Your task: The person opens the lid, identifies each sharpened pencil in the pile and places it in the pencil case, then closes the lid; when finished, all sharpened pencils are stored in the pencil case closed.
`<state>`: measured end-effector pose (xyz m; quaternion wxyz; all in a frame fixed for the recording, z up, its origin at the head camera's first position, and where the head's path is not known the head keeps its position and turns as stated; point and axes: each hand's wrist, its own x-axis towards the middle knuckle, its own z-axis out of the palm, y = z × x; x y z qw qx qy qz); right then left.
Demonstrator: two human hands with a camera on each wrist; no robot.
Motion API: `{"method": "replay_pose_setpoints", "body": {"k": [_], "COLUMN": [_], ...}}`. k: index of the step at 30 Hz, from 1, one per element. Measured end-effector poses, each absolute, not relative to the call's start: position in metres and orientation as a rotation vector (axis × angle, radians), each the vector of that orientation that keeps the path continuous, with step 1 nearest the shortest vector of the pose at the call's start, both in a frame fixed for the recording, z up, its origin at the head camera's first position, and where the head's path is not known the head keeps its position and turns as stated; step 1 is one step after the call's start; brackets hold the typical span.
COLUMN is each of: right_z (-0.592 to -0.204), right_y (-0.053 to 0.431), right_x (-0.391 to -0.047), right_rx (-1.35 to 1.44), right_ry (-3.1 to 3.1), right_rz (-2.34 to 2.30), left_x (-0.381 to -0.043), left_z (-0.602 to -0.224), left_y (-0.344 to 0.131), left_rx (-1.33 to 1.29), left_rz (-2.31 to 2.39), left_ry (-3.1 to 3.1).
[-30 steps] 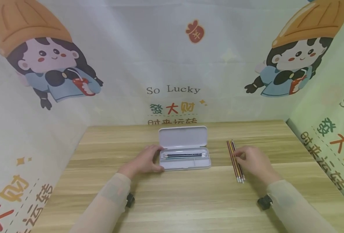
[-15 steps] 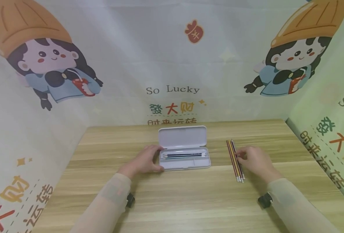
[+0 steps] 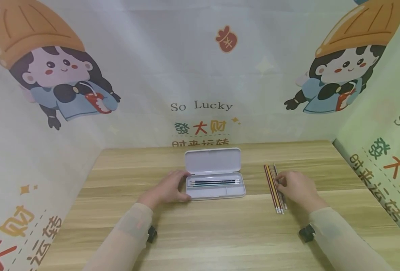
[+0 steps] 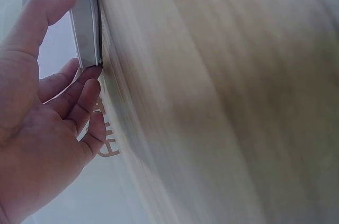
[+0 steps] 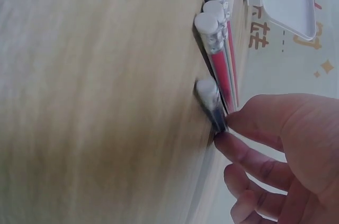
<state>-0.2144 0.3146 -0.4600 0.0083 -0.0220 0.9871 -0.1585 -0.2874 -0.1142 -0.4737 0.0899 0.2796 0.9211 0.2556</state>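
An open white pencil case (image 3: pixel 205 192) lies mid-table, its lid raised at the back. Several dark pencils (image 3: pixel 215 182) rest in its rear compartment. My left hand (image 3: pixel 167 187) holds the case's left end, with the thumb at the front corner and fingers at the rear; the left wrist view shows this grip. To the right, my right hand (image 3: pixel 298 189) pinches a dark pencil (image 5: pixel 210 97) between thumb and index finger. This pencil sits just right of a small row of striped pencils (image 3: pixel 273 190), slightly apart from them at the eraser end. White erasers (image 5: pixel 207 23) top the row.
The wooden table (image 3: pixel 213 233) ends at a printed cloth backdrop (image 3: pixel 200 75) behind and at both sides. A small black device (image 3: pixel 151 233) is on the left wrist and another black device (image 3: pixel 307 233) on the right wrist.
The dark pencil has come away to the right from the striped pencils, pinched in my right hand. My left hand stays at the case, which has not moved.
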Motion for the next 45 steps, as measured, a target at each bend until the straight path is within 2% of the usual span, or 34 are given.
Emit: {"method": "replay_pose_setpoints", "body": {"k": [22,36,45], "right_z": [-0.4623,-0.4584,-0.4559], "right_y": [0.3153,0.3163,0.3113], "right_x": [-0.2160,-0.2103,-0.2111], "right_rx": [0.125,0.128,0.037], "right_ry": [3.074,3.070,3.152], "right_rz": [-0.526,-0.559,-0.684], "left_x": [-0.2858,-0.2854,-0.2855], "left_z": [-0.4737,-0.4738,-0.4752], "left_y": [-0.1157,-0.1157,-0.1165], "left_rx": [0.873,0.874,0.872], "left_rz": [0.749,0.741,0.744], "left_ry": [2.766,2.768,2.775]}}
